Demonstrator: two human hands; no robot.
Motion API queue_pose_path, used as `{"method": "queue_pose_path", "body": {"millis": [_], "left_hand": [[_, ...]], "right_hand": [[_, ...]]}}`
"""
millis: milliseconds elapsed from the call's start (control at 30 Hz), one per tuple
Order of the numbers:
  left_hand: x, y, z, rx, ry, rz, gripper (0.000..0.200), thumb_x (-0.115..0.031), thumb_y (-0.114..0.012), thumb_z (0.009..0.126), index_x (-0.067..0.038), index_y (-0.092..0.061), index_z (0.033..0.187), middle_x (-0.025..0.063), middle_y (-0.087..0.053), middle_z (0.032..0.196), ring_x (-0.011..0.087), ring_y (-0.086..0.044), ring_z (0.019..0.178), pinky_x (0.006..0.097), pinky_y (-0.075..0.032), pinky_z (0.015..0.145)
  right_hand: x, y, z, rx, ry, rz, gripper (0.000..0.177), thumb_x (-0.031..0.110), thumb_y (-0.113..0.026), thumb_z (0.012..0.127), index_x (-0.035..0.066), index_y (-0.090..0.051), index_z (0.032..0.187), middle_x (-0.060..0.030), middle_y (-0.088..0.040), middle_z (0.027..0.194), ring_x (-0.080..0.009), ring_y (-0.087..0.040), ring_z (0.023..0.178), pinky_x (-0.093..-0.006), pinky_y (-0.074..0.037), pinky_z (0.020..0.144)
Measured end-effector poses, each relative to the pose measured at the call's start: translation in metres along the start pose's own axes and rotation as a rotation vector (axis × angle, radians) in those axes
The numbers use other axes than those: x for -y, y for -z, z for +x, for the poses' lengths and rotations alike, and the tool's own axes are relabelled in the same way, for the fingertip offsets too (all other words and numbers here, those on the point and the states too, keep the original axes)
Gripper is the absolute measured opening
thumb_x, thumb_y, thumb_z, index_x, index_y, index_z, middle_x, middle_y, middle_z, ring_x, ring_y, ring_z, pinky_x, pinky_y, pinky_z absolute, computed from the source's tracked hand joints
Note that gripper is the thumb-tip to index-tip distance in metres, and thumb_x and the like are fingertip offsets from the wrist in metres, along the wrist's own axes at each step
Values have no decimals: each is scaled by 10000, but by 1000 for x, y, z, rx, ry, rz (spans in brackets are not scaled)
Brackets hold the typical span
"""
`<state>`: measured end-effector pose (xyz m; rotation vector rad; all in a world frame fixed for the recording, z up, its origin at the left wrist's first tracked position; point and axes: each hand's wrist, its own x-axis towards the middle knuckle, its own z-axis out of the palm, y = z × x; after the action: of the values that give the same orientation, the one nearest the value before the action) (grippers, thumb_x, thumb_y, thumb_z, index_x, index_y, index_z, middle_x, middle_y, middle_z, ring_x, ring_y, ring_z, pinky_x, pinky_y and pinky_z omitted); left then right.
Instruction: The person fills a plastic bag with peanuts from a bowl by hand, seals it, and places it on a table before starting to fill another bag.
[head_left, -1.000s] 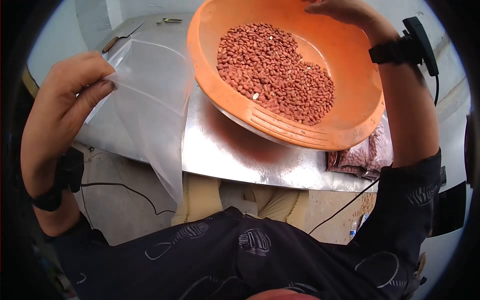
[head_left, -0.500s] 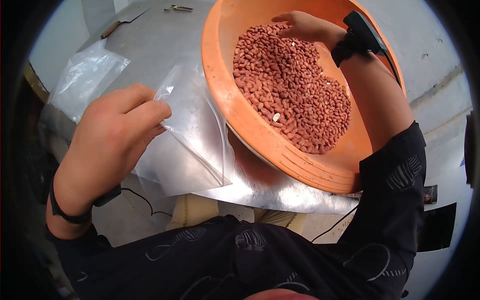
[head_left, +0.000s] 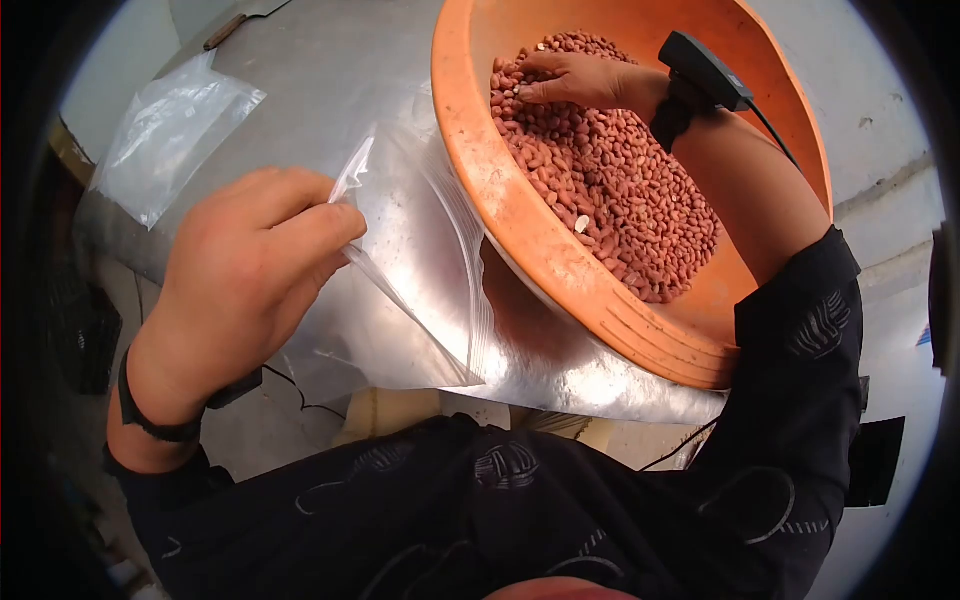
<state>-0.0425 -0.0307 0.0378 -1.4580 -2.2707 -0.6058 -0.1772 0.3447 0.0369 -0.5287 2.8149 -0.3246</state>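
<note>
My left hand (head_left: 255, 265) pinches the rim of a clear zip-lock bag (head_left: 425, 290), its thumb and fingers closed on the plastic. The bag hangs over the metal table beside a large orange basin (head_left: 590, 295). Inside the basin lies a heap of reddish-brown peanuts (head_left: 610, 180) with a few pale pieces among them. My right hand (head_left: 575, 80) rests palm down on the far left part of the heap, fingers apart and touching the peanuts. What lies under its palm is hidden.
More clear plastic bags (head_left: 180, 130) lie on the left of the metal table (head_left: 330, 80). A wooden-handled knife (head_left: 226, 32) is partly visible at the far edge. The table's near edge runs just ahead of my body, and a cable (head_left: 300, 395) hangs below it.
My right hand has come down from above the peanuts onto the heap. The basin, bag and left hand appear shifted slightly right in view, and the metal clip at the top has left the frame.
</note>
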Motion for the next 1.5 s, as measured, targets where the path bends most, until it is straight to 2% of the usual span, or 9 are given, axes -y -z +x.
{"method": "queue_pose_path", "body": {"millis": [100, 300, 433, 533, 600, 700, 800, 1067, 1500], "left_hand": [[0, 0, -2, -1, -9, 17, 228, 49, -693, 697, -13, -615, 902, 122, -594, 858, 290, -578, 743, 354, -457, 629], [-4, 5, -4, 21, -12, 38, 227, 55, -673, 715, -21, -620, 922, 113, -557, 770, 289, -548, 699, 371, -438, 606], [-7, 5, -6, 25, -33, -8, 213, 59, -645, 738, -16, -614, 935, 121, -567, 735, 307, -555, 687, 371, -443, 609], [-10, 1, -4, -43, -68, -85, 202, 42, -644, 741, -8, -608, 933, 130, -593, 752, 321, -570, 688, 372, -453, 612], [-15, 6, -3, -10, -67, -92, 217, 0, -673, 730, -4, -607, 937, 135, -608, 779, 321, -580, 700, 370, -463, 621], [-23, 16, 0, 41, -69, -172, 284, -99, -734, 708, -2, -607, 943, 139, -614, 793, 317, -590, 712, 369, -473, 635], [-27, 17, 2, 36, -91, -205, 362, -197, -779, 692, -3, -607, 944, 138, -616, 797, 309, -596, 721, 362, -479, 648], [-35, 25, 13, 4, -138, -98, 298, -216, -767, 754, -16, -615, 915, 121, -617, 790, 286, -601, 719, 352, -474, 635], [-47, 17, 34, 86, -174, -90, 147, -108, -677, 823, 7, -592, 790, 128, -556, 734, 334, -539, 672, 396, -435, 594]], "right_hand": [[36, -10, -33, 176, -17, 26, 770, 484, -630, 884, -43, -391, 1393, -211, -437, 1410, -319, -401, 1324, -360, -330, 1099], [73, -28, -106, 239, -53, 132, 655, 405, -598, 930, 10, -379, 1405, -185, -502, 1258, -297, -463, 1208, -377, -372, 1038], [82, -27, -143, 303, -86, 227, 771, 450, -585, 926, -51, -301, 1439, -241, -412, 1425, -312, -408, 1320, -361, -345, 1081], [69, -39, -157, 333, -139, 274, 626, 387, -611, 921, -48, -415, 1327, -201, -544, 1218, -272, -537, 1118, -338, -447, 959], [72, -46, -163, 143, 123, 132, 301, 208, -604, 901, -5, -521, 1097, -101, -601, 871, -169, -618, 755, -301, -540, 659], [94, -33, -167, 360, -361, 351, 170, 97, -593, 870, 8, -543, 1006, -22, -539, 847, -99, -519, 776, -283, -467, 678], [81, -44, -169, 296, -261, 367, 121, 36, -527, 842, 17, -559, 957, -35, -574, 735, -108, -591, 586, -278, -493, 515], [74, -35, -177, 35, -32, 168, 63, 11, -568, 795, -7, -622, 823, -17, -585, 709, -114, -568, 657, -271, -469, 619], [62, -21, -183, -106, -74, 109, 27, 45, -616, 830, 21, -610, 819, 21, -538, 682, -78, -515, 651, -250, -437, 593]]}}
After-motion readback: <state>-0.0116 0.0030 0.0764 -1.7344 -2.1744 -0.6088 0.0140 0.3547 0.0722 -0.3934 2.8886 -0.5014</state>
